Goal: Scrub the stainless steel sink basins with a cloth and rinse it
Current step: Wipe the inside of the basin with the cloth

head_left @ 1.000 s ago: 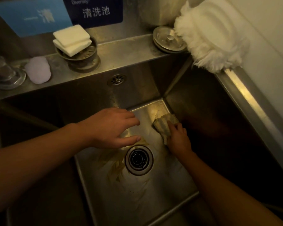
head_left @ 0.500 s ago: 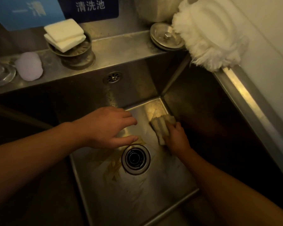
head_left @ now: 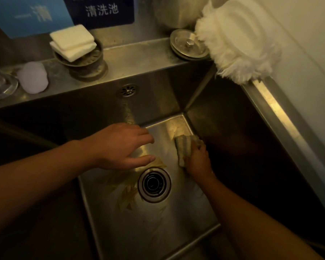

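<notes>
The right hand [head_left: 197,162] grips a folded, ribbed, yellowish-grey cloth [head_left: 185,145], fingers curled over its near end and pressing it down on the floor of the stainless steel sink basin [head_left: 148,231]. The cloth lies close to the far right corner of the floor, its right edge just beside the dark right wall.

The left hand [head_left: 120,147] holds nothing. Its fingers are straight and slightly spread, pointing right toward the cloth but apart from it. In this dim light it seems to hover over the floor rather than rest on it.

Between the two wrists, nearer the viewer, sits the round ringed drain opening [head_left: 154,184], with yellowish-brown streaks [head_left: 126,192] on the metal to its left.

On the back wall is a small round overflow grille [head_left: 128,90]. On the ledge above stand:
- a metal strainer cup [head_left: 86,66] with two white rectangular sponges [head_left: 72,42] stacked on it
- a pale lilac rounded soap bar [head_left: 33,77] to its left
- a round metal plug lid [head_left: 189,45] to the right, touching a fluffy white mop head [head_left: 236,40]

A dark blue sign with white characters [head_left: 101,10] hangs behind.
</notes>
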